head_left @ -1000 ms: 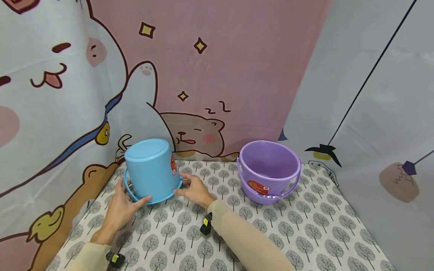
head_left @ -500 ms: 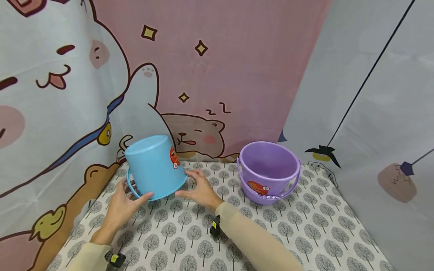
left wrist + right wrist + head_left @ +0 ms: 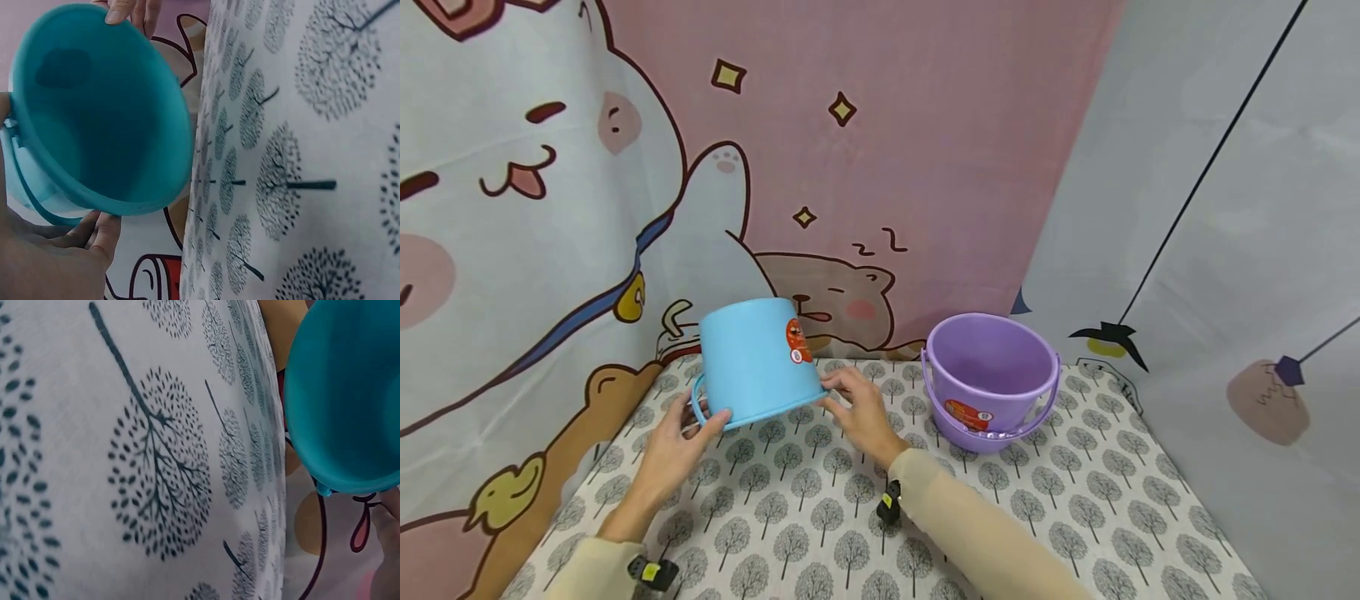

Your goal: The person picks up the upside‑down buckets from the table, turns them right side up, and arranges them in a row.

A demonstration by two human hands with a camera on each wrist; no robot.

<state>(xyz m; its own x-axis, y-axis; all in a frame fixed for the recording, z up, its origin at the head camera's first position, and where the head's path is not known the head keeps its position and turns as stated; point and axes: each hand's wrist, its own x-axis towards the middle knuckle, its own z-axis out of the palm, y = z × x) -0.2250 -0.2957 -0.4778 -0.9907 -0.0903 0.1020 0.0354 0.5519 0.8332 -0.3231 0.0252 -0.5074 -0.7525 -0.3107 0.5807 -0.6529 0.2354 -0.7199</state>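
Note:
A light blue bucket (image 3: 752,358) is tilted mouth down above the table, its base upward and a red label on its right side. My left hand (image 3: 673,446) grips the rim at the left, thumb on the near side, beside the bucket's handle (image 3: 697,402). At the right side of the rim, my right hand (image 3: 865,417) pinches the edge between thumb and fingers. In the left wrist view the bucket's inside (image 3: 119,131) shows bare. Little of the right hand (image 3: 389,531) appears in the right wrist view.
To the right, a purple bucket (image 3: 955,390) stands upright on the table, its handle lowered at the front. A cloth with a tree print (image 3: 850,517) covers the table. Cartoon-printed curtains (image 3: 925,150) hang behind and at both sides.
Both hands have raised the blue bucket slightly and carried it to the right. Its right side has come up, and its mouth has turned more toward the near side. The purple bucket stays put.

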